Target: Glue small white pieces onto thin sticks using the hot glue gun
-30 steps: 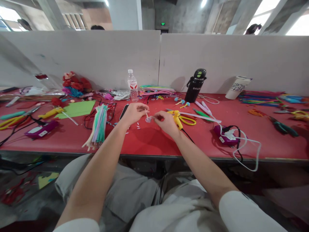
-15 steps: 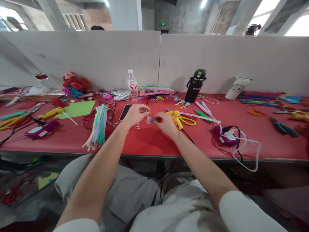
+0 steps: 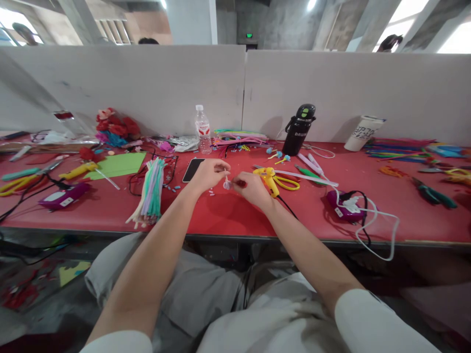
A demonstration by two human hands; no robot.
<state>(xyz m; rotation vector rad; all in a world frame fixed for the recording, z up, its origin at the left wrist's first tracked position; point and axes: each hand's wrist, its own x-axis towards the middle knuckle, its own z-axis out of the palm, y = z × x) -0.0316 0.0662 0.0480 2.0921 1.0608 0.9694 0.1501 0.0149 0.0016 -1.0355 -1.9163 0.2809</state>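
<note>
Above the red table, my left hand (image 3: 210, 174) pinches a pale stem with a small lilac flower-like piece (image 3: 227, 185) at its lower end. My right hand (image 3: 253, 187) is closed beside that piece, its fingertips at the piece's right edge; whatever they grip is too small to tell. A dark phone (image 3: 193, 169) lies partly behind my left hand. A yellow hot glue gun (image 3: 270, 181) lies just right of my right hand, with yellow-handled scissors (image 3: 288, 183) by it. Small lilac scraps (image 3: 211, 192) are on the table below my left hand.
Left of my arms lies a bundle of pastel pipe cleaners (image 3: 152, 191). A water bottle (image 3: 203, 130) and a black flask (image 3: 299, 131) stand near the partition (image 3: 147, 83). To the right are a purple power box (image 3: 344, 207) with a looping white cable (image 3: 395, 230) and pliers (image 3: 432, 193).
My right hand has turned slightly, and its fingertips have shifted a little at the lilac piece. My left hand keeps its pinch in nearly the same place.
</note>
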